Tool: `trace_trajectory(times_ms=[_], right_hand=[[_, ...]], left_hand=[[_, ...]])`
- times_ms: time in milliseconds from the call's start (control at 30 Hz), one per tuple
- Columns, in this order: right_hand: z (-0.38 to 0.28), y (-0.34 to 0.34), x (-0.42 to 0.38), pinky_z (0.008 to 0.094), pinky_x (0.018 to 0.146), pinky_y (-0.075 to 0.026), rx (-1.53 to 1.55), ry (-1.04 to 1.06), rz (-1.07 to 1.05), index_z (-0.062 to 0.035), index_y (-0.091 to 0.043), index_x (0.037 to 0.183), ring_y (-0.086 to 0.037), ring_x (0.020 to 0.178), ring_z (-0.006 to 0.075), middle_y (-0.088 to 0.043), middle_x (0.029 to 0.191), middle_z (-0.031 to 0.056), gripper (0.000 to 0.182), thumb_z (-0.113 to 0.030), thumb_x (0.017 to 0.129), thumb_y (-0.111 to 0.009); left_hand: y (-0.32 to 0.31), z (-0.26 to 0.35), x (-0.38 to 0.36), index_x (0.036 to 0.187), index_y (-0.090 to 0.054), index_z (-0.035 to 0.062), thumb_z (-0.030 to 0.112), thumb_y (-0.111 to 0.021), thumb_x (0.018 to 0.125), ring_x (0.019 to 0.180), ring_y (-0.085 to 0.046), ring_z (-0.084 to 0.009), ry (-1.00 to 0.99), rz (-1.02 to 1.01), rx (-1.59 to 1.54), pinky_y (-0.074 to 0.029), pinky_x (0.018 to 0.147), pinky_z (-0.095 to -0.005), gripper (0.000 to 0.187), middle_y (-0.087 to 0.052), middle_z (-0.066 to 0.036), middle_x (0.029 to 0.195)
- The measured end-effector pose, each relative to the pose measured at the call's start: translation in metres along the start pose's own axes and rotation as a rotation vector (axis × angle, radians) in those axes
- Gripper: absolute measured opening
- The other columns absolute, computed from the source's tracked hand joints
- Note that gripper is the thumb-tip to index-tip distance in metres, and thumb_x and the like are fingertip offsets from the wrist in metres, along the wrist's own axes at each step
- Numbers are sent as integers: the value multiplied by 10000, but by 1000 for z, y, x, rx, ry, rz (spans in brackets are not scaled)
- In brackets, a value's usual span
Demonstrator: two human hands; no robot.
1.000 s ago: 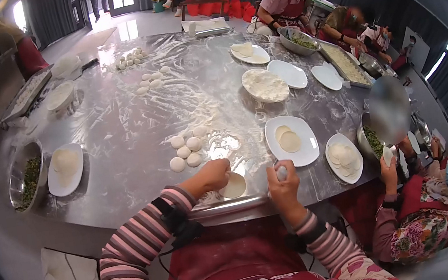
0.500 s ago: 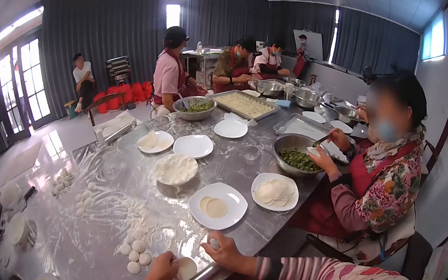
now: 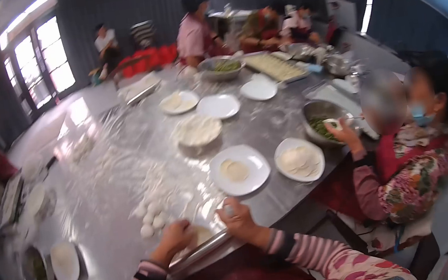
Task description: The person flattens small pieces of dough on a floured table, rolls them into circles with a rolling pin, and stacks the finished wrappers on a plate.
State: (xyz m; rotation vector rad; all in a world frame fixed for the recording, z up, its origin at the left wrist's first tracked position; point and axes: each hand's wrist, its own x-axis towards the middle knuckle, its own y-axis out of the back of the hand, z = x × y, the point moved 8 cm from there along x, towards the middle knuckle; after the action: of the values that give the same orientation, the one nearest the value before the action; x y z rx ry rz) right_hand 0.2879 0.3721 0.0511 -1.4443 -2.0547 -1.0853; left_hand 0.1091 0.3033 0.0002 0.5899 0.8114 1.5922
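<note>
Head view: a dough round (image 3: 203, 235) at the table's (image 3: 115, 264) near edge, apparently being rolled; the next move calls for even turning.
Right hand (image 3: 242, 222) fingers curl round a pale-ended tool (image 3: 229, 210); left hand (image 3: 176, 239) fingers bunch left of the round, any pinch unclear. Dough balls (image 3: 153, 217) and a plate (image 3: 258, 170) sit beyond, limiting far-side room.

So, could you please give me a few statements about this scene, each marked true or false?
1. Dough balls lie on the table beyond the left hand. True.
2. The right hand is spread flat. False: it is curled around a small pale object.
3. The plate nearest the right hand is bare. False: round dough wrappers lie on it.
4. The person at the right wears a face mask. True.
5. The bowl beyond that plate holds greens. False: it holds white powder.
</note>
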Motion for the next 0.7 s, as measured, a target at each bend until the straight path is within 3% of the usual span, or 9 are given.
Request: trace_trajectory(times_ms=[33, 133, 200, 400, 467, 533, 567, 600, 700], right_hand=[[-1, 12, -1, 349, 461, -417, 163, -206, 20, -61, -510, 842, -519, 487, 267, -512, 619, 134, 209, -48, 780, -709], [-1, 23, -6, 325, 472, -428, 181, -178, 35, -52, -519, 845, -522, 492, 236, -521, 616, 112, 201, -46, 776, -708], [-5, 27, -3, 325, 479, -435, 188, -169, 19, -49, -526, 850, -530, 499, 242, -528, 628, 112, 197, -46, 775, -707], [-11, 33, 3, 339, 546, -476, 166, -101, 16, -39, -546, 876, -598, 590, 293, -569, 703, 127, 191, -38, 771, -705], [-5, 28, -1, 340, 557, -479, 210, -213, -55, -40, -546, 876, -602, 607, 304, -574, 708, 126, 195, -39, 768, -708], [-12, 23, -5, 333, 543, -477, 4, 45, -91, -28, -553, 890, -580, 608, 269, -555, 788, 121, 190, -45, 775, -703], [-15, 21, -8, 322, 536, -475, -26, 86, -132, -25, -564, 909, -576, 615, 244, -542, 844, 110, 191, -44, 776, -699], [-20, 23, -8, 307, 513, -455, -42, 239, -53, -31, -573, 921, -560, 604, 223, -546, 881, 98, 191, -45, 779, -698], [-1, 23, -3, 304, 462, -398, 240, -129, -17, -53, -532, 919, -481, 494, 198, -532, 718, 103, 210, -73, 797, -701]], left_hand=[[1, 0, 2, 826, -617, -9, 180, -572, 799, 701, -620, -251, 40, -8, -137, -482, 644, -372, 196, -630, -164, 730], [-1, 8, 27, 880, -598, 3, 150, -602, 786, 726, -599, -189, 47, -19, -359, -480, 648, -340, 174, -631, -138, 765], [-1, 34, 52, 918, -597, 9, 143, -614, 818, 689, -545, -104, 64, -44, -423, -450, 608, -263, 168, -592, -22, 750], [-12, 94, 146, 1056, -566, -4, 202, -596, 889, 848, -587, -148, 55, -133, -1151, -486, 743, -287, 266, -614, -84, 988], [5, 49, 175, 1040, -576, -8, 230, -624, 855, 899, -605, -224, 93, 38, -534, -484, 785, -319, 305, -617, -138, 1053], [30, 8, 158, 1052, -594, 9, 88, -571, 762, 941, -569, -404, -87, 366, 116, -477, 813, -443, 301, -614, -210, 1035], [35, -18, 151, 1062, -601, 31, 75, -585, 744, 974, -573, -385, -159, 393, 342, -470, 840, -461, 321, -614, -209, 1024], [46, -21, 134, 1047, -606, 41, 73, -590, 741, 994, -576, -379, 2, 218, 459, -475, 851, -453, 308, -598, -227, 1043], [63, -54, 96, 934, -612, 43, 154, -577, 808, 929, -610, -379, 174, 145, 604, -499, 790, -468, 171, -618, -209, 942]])
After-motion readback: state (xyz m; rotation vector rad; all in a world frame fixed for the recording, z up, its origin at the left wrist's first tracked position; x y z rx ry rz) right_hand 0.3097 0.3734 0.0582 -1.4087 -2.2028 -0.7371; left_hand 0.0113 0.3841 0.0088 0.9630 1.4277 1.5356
